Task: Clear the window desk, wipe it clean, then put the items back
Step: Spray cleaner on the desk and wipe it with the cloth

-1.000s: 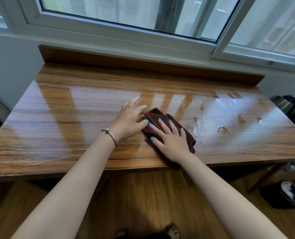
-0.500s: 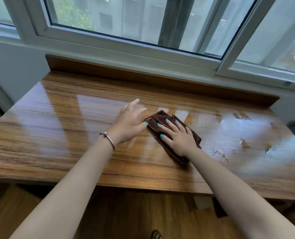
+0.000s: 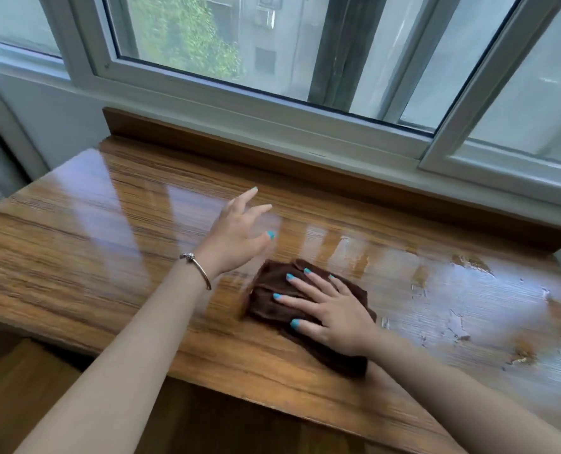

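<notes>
Hands: 2, both bare, turquoise nails.
R hand: flat, fingers spread, palm pressing down on 1 brown cloth; no grip, just pushing.
L hand: spread wide, blurred, holds nothing; apart from cloth, up-left of it. Touching desk or hovering: can't tell.
Bracelet: 1, on L wrist.
Cloth: bunched, mid-desk, nr front edge.
Desk: 1, wood grain, glossy on the left; wet streaks + patches right of cloth.
Window: 1 frame behind desk.
</notes>
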Demonstrator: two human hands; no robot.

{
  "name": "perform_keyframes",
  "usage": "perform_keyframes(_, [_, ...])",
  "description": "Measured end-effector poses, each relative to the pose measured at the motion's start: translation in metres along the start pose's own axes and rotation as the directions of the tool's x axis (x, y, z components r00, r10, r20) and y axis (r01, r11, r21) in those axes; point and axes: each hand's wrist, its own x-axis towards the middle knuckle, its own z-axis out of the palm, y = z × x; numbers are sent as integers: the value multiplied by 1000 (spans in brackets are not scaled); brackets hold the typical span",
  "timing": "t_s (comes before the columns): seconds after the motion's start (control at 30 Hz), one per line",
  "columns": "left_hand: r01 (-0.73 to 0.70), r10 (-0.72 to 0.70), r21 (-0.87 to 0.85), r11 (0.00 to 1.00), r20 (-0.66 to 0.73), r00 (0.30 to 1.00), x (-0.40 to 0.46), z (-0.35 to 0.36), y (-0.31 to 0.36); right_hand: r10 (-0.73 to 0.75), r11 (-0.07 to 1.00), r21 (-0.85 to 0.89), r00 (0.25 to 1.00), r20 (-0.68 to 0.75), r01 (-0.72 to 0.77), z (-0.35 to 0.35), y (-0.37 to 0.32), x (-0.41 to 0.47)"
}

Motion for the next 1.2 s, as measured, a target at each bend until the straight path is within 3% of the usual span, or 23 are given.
perform_keyframes(0.13, [62,-64,61,996,32,997,-5,7,9,216,976,16,976,32,-216,-24,54,71])
perform_keyframes(0.23, [80,-83,61,995,37,996,-4,13,15,245,968,36,969,40,-247,-21,48,78])
perform_keyframes(0.3, [82,-85,67,994,31,996,2,17,18,168,985,44,985,28,-169,-10,32,50])
perform_keyframes(0.43, [86,-94,98,991,73,993,25,24,22,-121,992,18,989,-86,123,10,11,-26])
perform_keyframes(0.53, [77,-84,69,995,99,992,41,28,23,-202,978,39,979,-32,203,8,34,-28])
perform_keyframes(0.7, [43,-46,33,999,97,994,65,31,18,96,995,8,995,-25,-96,-16,107,55])
perform_keyframes(0.83, [33,-38,40,999,135,990,76,31,5,361,930,61,932,17,-361,-33,146,120])
perform_keyframes(0.9, [16,-20,31,999,127,992,81,30,-2,420,907,29,907,-20,-419,-35,141,135])
perform_keyframes(0.97, [6,-8,21,1000,122,993,87,30,-8,393,919,22,918,-53,-393,-33,124,124])
perform_keyframes(1.1, [-29,29,-4,1000,137,990,102,35,-14,111,993,55,993,-46,-108,-8,84,56])
perform_keyframes(1.2, [-42,45,-25,999,131,990,117,36,-22,12,999,33,999,-41,-11,-9,94,48])
